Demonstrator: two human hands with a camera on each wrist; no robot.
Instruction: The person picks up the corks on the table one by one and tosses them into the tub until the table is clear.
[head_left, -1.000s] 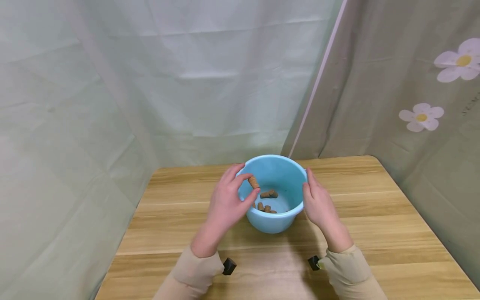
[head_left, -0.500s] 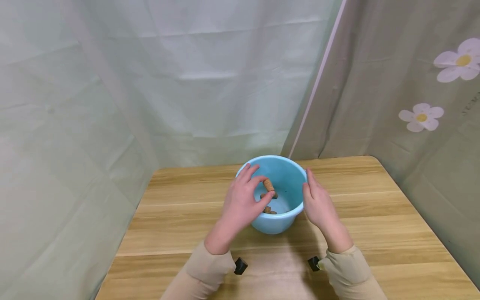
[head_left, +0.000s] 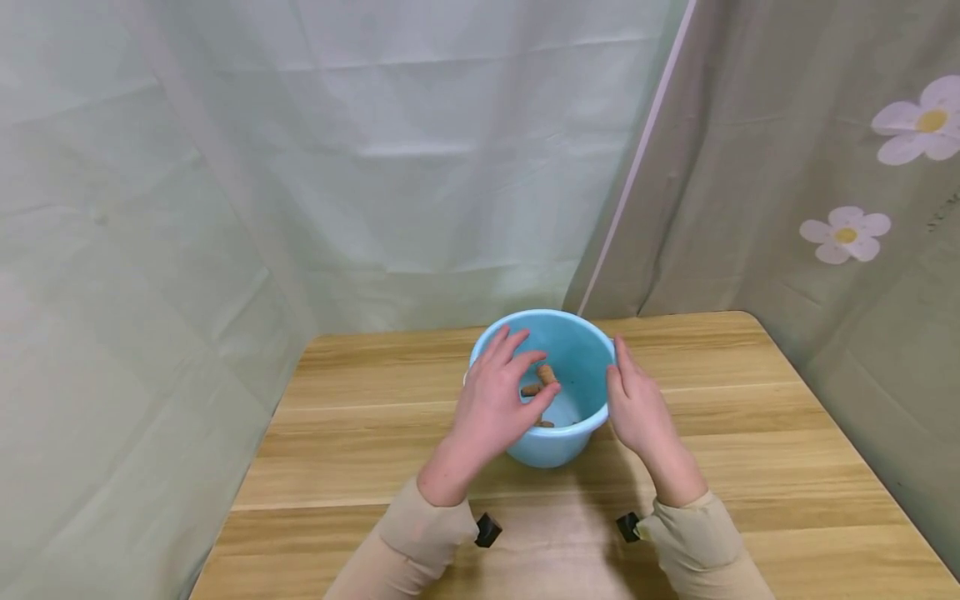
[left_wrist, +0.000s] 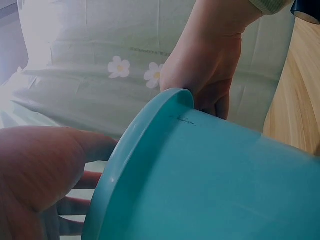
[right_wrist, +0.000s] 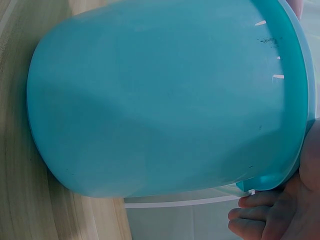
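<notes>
The left hand (head_left: 498,404) reaches over the near rim of the light blue plastic bucket (head_left: 581,346), thumb and forefinger pinching a brown cork-like cylinder (head_left: 546,374) just above the bucket's floor. The right hand (head_left: 637,408) lies flat against the outer wall on the far side from the left hand, fingers straight, apparently steadying the bucket on the wooden counter (head_left: 750,417). More brown cylinders (head_left: 531,389) lie beneath the left fingers, partly hidden, so their number is unclear. Both wrist views show mostly bucket wall.
</notes>
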